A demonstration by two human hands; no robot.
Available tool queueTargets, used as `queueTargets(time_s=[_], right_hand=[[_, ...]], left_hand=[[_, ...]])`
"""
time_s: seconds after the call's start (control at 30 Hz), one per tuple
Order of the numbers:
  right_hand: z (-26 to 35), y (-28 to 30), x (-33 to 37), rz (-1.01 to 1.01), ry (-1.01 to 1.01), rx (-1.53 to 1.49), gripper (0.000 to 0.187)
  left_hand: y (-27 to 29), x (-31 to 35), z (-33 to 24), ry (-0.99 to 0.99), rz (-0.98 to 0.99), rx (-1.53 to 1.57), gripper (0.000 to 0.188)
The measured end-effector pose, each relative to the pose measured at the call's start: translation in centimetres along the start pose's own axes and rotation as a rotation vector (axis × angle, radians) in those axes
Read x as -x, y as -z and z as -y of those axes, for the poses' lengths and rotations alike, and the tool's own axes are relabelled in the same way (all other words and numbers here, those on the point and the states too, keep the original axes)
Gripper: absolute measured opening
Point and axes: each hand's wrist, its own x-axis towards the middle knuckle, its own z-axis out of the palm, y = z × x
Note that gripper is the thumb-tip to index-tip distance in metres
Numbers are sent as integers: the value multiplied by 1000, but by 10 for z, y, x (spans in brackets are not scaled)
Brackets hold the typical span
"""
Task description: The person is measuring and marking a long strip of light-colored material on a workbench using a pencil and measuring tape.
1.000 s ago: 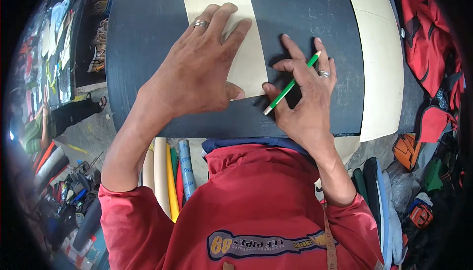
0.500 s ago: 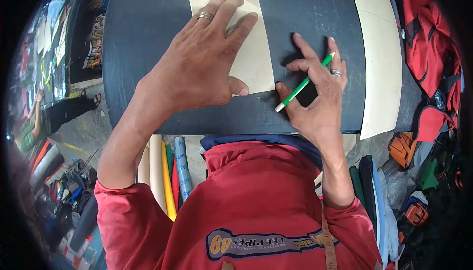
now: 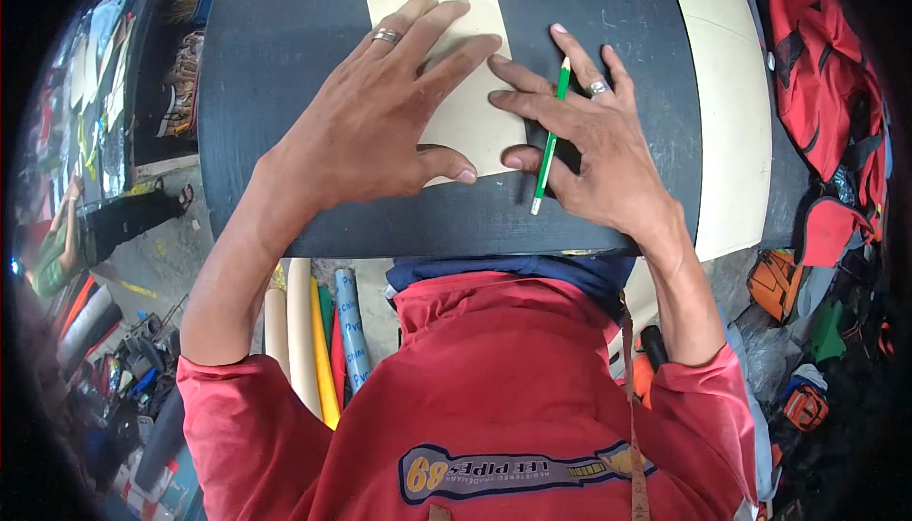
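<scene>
A pale cream strip of paper or card [image 3: 468, 132] lies on the dark table [image 3: 285, 56] in front of me. Across it rests my left hand [image 3: 366, 132], fingers spread and thumb near the strip's near edge. My right hand [image 3: 608, 146] has a green pencil [image 3: 548, 162] tucked among its fingers, the sharpened end pointing away from me and the white end toward me. Its thumb and nearest fingertips touch or hover over the strip's right edge; I cannot tell which. Both hands wear a ring.
A long cream sheet [image 3: 731, 103] lies along the table's right side. Red fabric items [image 3: 822, 65] hang or lie beyond it. Coloured rolls [image 3: 326, 341] stand below the near table edge. At the far left another person's arm [image 3: 68, 236] shows beside a cluttered surface.
My right hand has moved left and slightly away from me, onto the strip's right edge. The pencil went with it and now points more straight ahead. My left hand has barely shifted.
</scene>
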Motion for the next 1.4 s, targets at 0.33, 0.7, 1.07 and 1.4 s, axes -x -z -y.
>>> queueTargets(time_s=[0.33,0.7,1.07,1.4], right_hand=[[-7,4,-1,46,33,-35,54],[-11,7,0,72,22,-110,48],[-9,7,-2,94,9,-100,44],[-12,7,1,52,33,-106,48]], left_hand=[[-1,4,7,-207,13,-38,86],[-3,7,-5,-282,117,-19,48],[4,11,-18,-190,176,-31,47],[-4,17,-22,-167,135,-90,51]])
